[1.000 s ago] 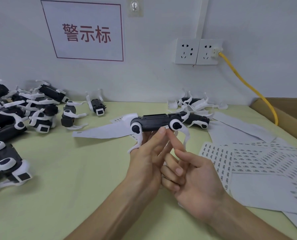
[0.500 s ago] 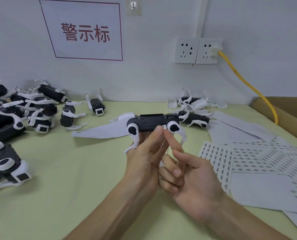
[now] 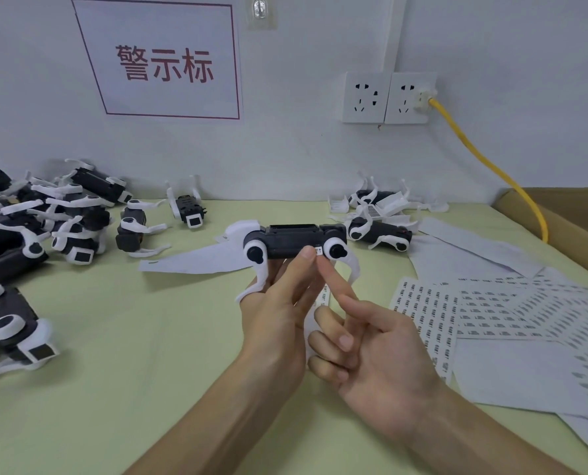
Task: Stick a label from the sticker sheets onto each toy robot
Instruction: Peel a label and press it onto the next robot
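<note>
A white wall [image 3: 320,159] carries a red-bordered sign [image 3: 162,60] and a double socket [image 3: 387,97] with a yellow cable [image 3: 484,162] plugged in, above a pale green table [image 3: 131,337] adjoining a cardboard box [image 3: 567,221].

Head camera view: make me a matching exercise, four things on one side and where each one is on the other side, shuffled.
Things
1. held toy robot
2. sticker sheets
3. yellow cable
4. heap of toy robots

Places
A. plugged into the wall socket
B. gripped in the left hand
C. spread flat on the table, right side
D. piled at the table's left side

Pairs: 1-B, 2-C, 3-A, 4-D
</note>
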`<state>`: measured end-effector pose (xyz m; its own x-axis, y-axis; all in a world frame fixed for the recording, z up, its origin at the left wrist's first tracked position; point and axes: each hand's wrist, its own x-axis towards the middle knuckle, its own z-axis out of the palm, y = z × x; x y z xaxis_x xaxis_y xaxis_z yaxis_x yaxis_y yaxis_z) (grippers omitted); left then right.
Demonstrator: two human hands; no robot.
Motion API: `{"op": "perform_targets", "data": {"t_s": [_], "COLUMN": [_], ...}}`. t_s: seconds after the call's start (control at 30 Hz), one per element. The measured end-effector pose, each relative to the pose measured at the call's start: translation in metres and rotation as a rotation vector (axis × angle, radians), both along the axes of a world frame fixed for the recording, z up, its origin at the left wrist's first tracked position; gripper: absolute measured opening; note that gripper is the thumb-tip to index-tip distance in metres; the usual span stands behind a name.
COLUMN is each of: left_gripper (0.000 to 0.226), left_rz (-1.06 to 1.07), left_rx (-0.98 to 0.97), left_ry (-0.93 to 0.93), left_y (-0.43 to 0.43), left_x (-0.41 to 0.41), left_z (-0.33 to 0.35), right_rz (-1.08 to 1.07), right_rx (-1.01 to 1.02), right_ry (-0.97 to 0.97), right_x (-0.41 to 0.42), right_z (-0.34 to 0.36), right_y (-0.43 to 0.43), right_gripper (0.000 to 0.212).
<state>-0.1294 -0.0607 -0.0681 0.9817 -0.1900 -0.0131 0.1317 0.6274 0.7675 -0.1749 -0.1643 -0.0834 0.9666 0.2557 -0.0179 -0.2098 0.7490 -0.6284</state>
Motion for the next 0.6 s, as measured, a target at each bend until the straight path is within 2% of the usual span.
{"op": "perform_targets", "data": {"t_s": [0.2, 0.33, 0.4, 0.5, 0.6], "left_gripper": [0.004, 0.007, 0.015, 0.023, 0.023], "left_rz": [0.057, 0.047, 0.026, 0.024, 0.013], "left_rx": [0.0, -0.031, -0.071, -0.09, -0.109], "left_ry": [-0.063, -0.061, -0.04, -0.035, -0.056], "left_y": [-0.001, -0.001, -0.001, -0.001, -0.003], "left_x": [-0.002, 0.0, 0.001, 0.004, 0.005], "left_z": [0.0, -0.001, 0.0, -0.002, -0.003], "right_rz": [-0.009, -0.105, -0.245, -0.566, -0.894], "right_rx": [-0.019, -0.109, -0.294, -0.664, -0.842], "right_ry": [0.015, -0.009, -0.084, -0.309, -0.52], "right_x": [-0.001, -0.001, -0.002, -0.007, -0.012], "right_z": [0.0, 0.001, 0.001, 0.002, 0.008], "right_y": [0.0, 0.002, 0.004, 0.006, -0.003], "right_gripper": [0.046, 0.046, 0.043, 0.023, 0.025]}}
